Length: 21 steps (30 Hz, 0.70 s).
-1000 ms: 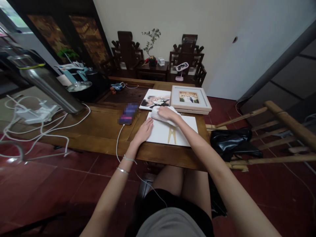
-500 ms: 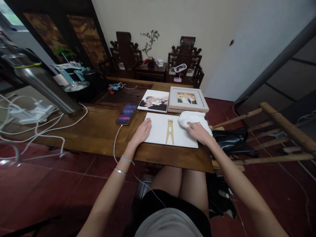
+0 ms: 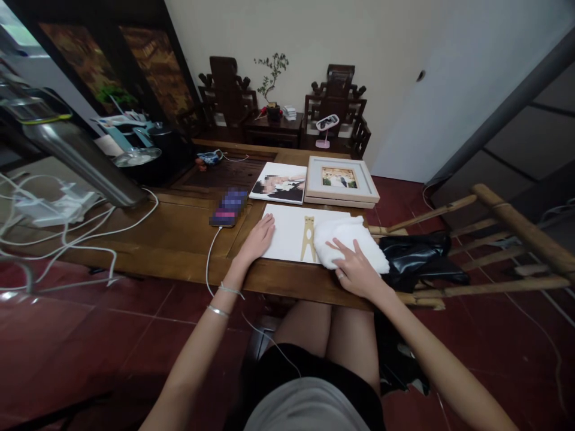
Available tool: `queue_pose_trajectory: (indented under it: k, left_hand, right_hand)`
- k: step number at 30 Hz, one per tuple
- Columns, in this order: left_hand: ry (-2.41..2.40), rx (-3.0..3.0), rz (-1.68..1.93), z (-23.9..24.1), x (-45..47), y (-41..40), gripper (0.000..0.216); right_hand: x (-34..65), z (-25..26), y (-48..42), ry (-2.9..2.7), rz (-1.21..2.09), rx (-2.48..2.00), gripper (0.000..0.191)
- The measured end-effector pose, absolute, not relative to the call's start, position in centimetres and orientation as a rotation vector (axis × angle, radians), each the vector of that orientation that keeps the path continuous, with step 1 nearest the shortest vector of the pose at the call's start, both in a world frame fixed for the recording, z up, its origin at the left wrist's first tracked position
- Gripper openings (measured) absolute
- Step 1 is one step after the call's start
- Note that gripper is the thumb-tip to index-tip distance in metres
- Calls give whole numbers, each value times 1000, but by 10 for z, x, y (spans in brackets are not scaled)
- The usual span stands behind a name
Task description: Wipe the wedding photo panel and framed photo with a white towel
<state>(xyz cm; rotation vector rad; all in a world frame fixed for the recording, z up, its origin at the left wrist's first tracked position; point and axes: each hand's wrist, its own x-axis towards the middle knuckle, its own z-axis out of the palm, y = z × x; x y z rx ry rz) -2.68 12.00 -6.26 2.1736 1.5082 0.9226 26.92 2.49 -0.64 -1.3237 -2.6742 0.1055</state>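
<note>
A white flat board (image 3: 285,234) lies on the wooden table in front of me. A gold, two-legged, cat-shaped piece (image 3: 308,234) runs down its middle, partly covered at the right. My left hand (image 3: 258,239) rests flat on the board's left edge, fingers extended. Over the board's right part is a bunched white cloth (image 3: 348,230), hanging past that edge. My right hand (image 3: 357,269) presses on the cloth from above, fingers spread, a ring on one finger. The underside of the cloth is hidden.
Behind the board lie a photo panel (image 3: 281,182) and a framed picture (image 3: 341,179). A charging phone (image 3: 228,206) is left of it. Further left stand a steel bottle (image 3: 83,155) and tangled white cables (image 3: 67,230). A wooden chair (image 3: 476,251) with a black bag is at right.
My right hand and the white cloth have moved toward me and slightly left, down to the board's near edge. The right fingers have spread. My left hand stays in place.
</note>
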Motion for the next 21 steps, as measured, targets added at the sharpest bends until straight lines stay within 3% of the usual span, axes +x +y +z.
queue_pose_trajectory:
  k: [10, 21]
  left_hand:
    - [1493, 2166, 947, -63, -28, 120, 54]
    - [1498, 2175, 932, -63, -27, 120, 54]
  right_hand:
    - [262, -8, 120, -2613, 56, -1513, 38]
    - [272, -4, 14, -2744, 81, -1218, 29]
